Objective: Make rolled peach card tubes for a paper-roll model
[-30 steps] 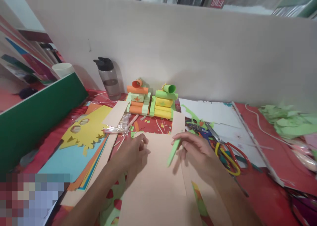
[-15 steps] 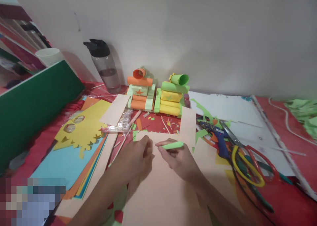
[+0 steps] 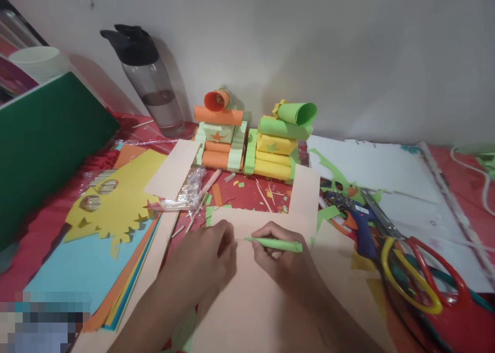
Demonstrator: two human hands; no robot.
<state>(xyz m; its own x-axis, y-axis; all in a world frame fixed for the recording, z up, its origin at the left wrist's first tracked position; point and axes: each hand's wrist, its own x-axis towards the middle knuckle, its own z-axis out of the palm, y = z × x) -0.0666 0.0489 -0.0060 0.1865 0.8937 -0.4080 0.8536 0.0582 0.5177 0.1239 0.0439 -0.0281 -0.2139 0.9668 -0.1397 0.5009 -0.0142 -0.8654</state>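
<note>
A green pen (image 3: pixel 281 245) is gripped in my right hand (image 3: pixel 284 260) like a writing tool, its tip pointing left. Beneath both hands lies a large pale peach sheet of paper (image 3: pixel 247 296). My left hand (image 3: pixel 211 252) rests on the sheet's left side with thumb and fingers curled together, close to the pen tip. What those fingers hold, if anything, is hidden. Just beyond the sheet, small paper scraps (image 3: pixel 242 184) and thin sticks are scattered on the red table cover (image 3: pixel 253 193).
Two rolled-paper models, one orange (image 3: pixel 218 117) and one green and yellow (image 3: pixel 284 129), stand by the wall. Left are a water bottle (image 3: pixel 157 87), a green board (image 3: pixel 50 141) and coloured papers (image 3: pixel 112 188). Right lie a glue gun (image 3: pixel 363 224), scissors (image 3: pixel 410 270) and a peach strip (image 3: pixel 305 193).
The view has come closer, so the models and bottle look larger. My right hand still holds the pen, now lying a little flatter; my left hand stays curled on the sheet.
</note>
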